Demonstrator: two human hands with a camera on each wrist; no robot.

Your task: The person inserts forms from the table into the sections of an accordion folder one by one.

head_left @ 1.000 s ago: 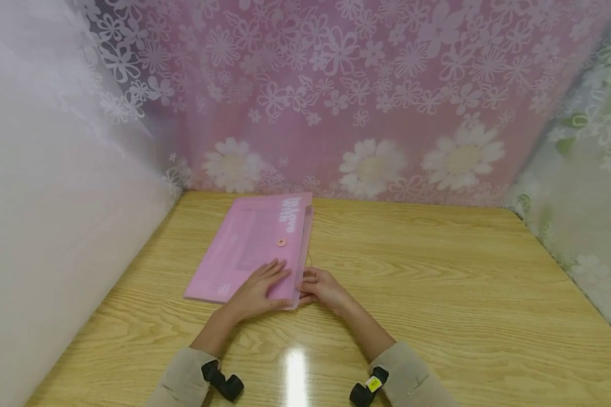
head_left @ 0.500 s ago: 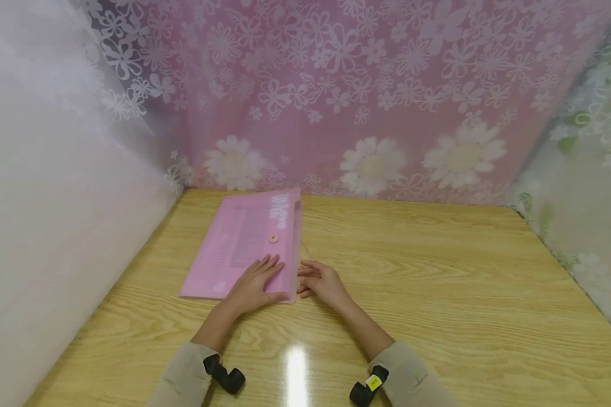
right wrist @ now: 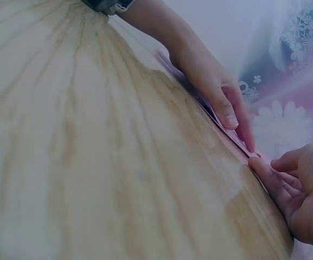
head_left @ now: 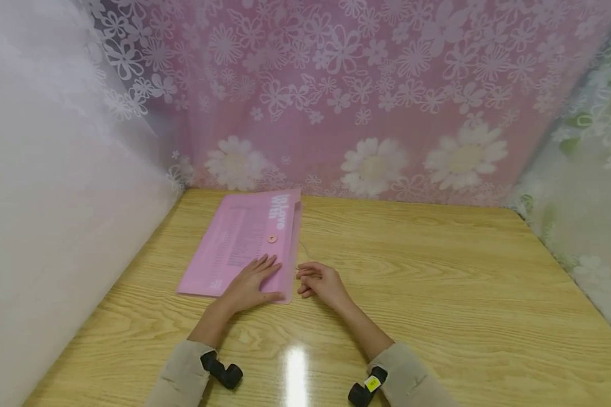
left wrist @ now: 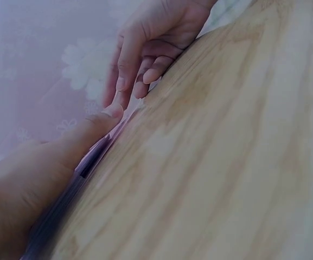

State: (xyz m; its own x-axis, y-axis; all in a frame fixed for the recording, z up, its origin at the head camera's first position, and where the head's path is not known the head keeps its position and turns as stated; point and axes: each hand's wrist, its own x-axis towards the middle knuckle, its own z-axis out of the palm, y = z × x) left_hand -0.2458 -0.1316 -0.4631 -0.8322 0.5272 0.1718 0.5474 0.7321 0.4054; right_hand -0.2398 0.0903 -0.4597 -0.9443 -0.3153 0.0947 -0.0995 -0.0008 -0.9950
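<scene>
a pink folder (head_left: 244, 246) lies flat at the far left of the wooden table (head_left: 438, 282), near the flowered curtain (head_left: 366, 102). the left hand (head_left: 249, 285) rests spread and flat on the folder's near corner, pinning it. the right hand (head_left: 319, 282) sits just beside the folder's right edge, fingers loosely curled; a thin string (head_left: 303, 251) runs from the folder toward it, but whether the fingers pinch it cannot be told. the step in hand looks like working the string closure by the round button (head_left: 272, 239); the next move calls for a sure pinch on the string.
</scene>
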